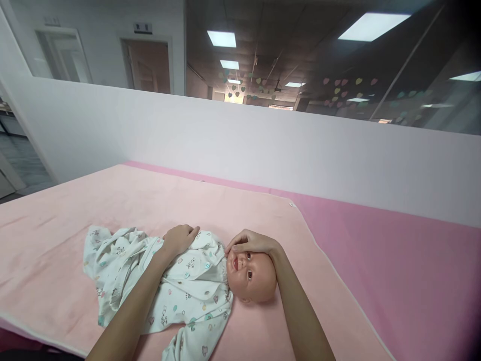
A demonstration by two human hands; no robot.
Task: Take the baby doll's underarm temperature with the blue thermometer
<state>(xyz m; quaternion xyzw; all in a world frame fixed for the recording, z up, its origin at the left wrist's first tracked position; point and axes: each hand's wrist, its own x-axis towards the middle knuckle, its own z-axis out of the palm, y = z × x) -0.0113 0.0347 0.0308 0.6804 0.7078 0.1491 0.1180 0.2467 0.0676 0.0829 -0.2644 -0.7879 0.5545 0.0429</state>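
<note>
A baby doll lies on its back on a light pink blanket [112,200], head [255,281] to the right. It wears a white printed sleepsuit [188,291]. My left hand [180,238] rests on the far side of the doll's chest, fingers curled over the cloth. My right hand [250,243] cups the far side of the doll's head, fingers bent around the cheek and temple. Both forearms reach in from the bottom edge.
The blanket covers a darker pink surface [394,260] that shows at the right. A low white partition wall [263,145] runs behind it, with glass above. Doors stand in the far left background.
</note>
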